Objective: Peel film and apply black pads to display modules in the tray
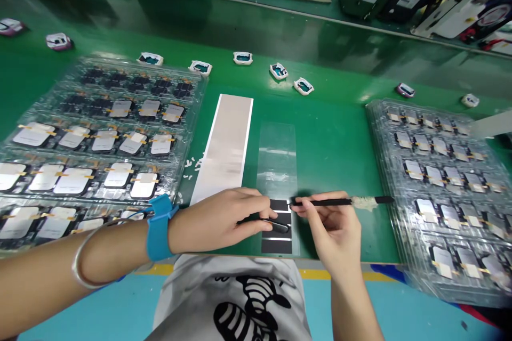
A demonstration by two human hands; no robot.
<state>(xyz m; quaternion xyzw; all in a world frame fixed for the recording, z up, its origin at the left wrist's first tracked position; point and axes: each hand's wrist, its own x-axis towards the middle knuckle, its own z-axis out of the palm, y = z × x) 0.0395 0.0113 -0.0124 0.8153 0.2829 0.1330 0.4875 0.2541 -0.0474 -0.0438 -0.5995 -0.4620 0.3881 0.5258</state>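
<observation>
Black film strip [279,205] under half-curled left fingers [264,201], right grip [330,229] shut on black stick [320,202] (clear trays [188,141] of foil-topped cells [118,175] alongside)

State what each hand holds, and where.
The right hand pinches a slim black tool by its shaft, near the tip. The left hand rests over a dark tool; whether it grips it cannot be told.

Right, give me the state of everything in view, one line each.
Left hand: fingertips on the black strips, wrist strapped.
Right hand: shut on the black tool.
Black tool: held level, tip at the black strips.
Black strips: lying on the clear film.
Clear film: flat on the green mat.
White strip: flat on the mat.
Blue wrist strap: fastened.
Left tray: near rows pale-topped, far rows dark.
Right tray: filled, pale-topped parts.
</observation>
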